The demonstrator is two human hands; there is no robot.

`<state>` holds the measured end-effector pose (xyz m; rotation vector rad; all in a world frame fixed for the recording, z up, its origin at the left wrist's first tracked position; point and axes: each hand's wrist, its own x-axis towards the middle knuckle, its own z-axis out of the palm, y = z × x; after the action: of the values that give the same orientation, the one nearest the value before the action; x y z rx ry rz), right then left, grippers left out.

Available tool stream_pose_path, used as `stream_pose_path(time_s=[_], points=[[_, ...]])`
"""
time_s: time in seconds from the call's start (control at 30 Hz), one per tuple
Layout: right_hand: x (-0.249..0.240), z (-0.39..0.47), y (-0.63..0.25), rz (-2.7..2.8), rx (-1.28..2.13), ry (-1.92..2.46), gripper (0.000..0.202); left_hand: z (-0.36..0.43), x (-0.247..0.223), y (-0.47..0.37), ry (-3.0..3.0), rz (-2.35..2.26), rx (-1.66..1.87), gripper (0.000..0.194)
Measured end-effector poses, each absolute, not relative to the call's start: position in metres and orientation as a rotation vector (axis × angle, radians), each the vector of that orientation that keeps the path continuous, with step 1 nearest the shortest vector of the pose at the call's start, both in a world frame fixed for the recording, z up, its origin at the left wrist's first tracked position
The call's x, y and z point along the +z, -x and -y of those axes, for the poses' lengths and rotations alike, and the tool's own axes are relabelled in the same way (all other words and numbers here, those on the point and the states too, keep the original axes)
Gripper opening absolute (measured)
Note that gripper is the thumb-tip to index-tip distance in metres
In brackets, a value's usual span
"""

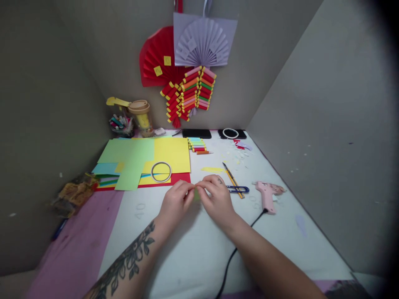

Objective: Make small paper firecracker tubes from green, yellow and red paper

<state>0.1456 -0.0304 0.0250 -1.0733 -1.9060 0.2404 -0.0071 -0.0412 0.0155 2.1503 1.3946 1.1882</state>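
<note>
Over a flat, pale tabletop (193, 257), left fingers (188, 187) and right fingers (205, 184) pinch a tiny orange sliver (195, 186).

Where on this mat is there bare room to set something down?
Bare mat lies between the left forearm and black cable, and between that forearm and the coloured paper. Crowded: right of the right hand, with blue tool and glue gun.

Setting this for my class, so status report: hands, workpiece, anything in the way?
Left hand, right hand: fingers pinched together. Small green piece between them, mostly hidden. Black cord passing beneath right forearm.
</note>
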Motion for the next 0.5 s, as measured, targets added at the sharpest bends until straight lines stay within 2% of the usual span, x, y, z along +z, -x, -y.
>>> stream_pose_path(time_s=[0.17, 0.4, 0.5], points=[[0.023, 0.029, -0.143, 1.863, 0.207, 1.071, 0.013, 0.042, 0.020, 0.004, -2.004, -1.391, 1.185, 0.013], [0.048, 0.002, -0.185, 1.453, 0.219, 1.293, 0.011, 0.030, 0.025, 0.014, -1.307, -1.564, 1.263, 0.016], [0.060, 0.002, -0.188, 1.599, 0.297, 1.290, 0.012, 0.030, 0.025, 0.013, -1.345, -1.569, 1.269, 0.016]])
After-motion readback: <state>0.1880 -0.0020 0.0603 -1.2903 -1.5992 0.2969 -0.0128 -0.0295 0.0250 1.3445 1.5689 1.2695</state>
